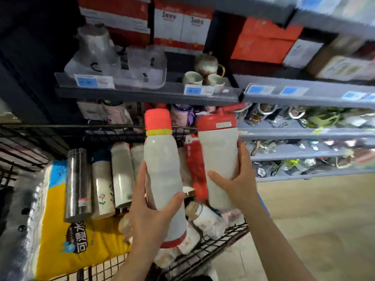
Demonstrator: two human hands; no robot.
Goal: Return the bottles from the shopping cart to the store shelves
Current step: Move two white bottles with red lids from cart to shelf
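White bottles with red caps fill both hands above the cart (213,244): the left hand (150,218) grips the tapered bottle (162,171) low on its body, the right hand (237,185) grips the straight bottle (218,159). Both stand upright before the shelves (304,134). A steel flask (78,185) lies in the cart.

glossy steel flask (78,184), black wire cart (213,248)
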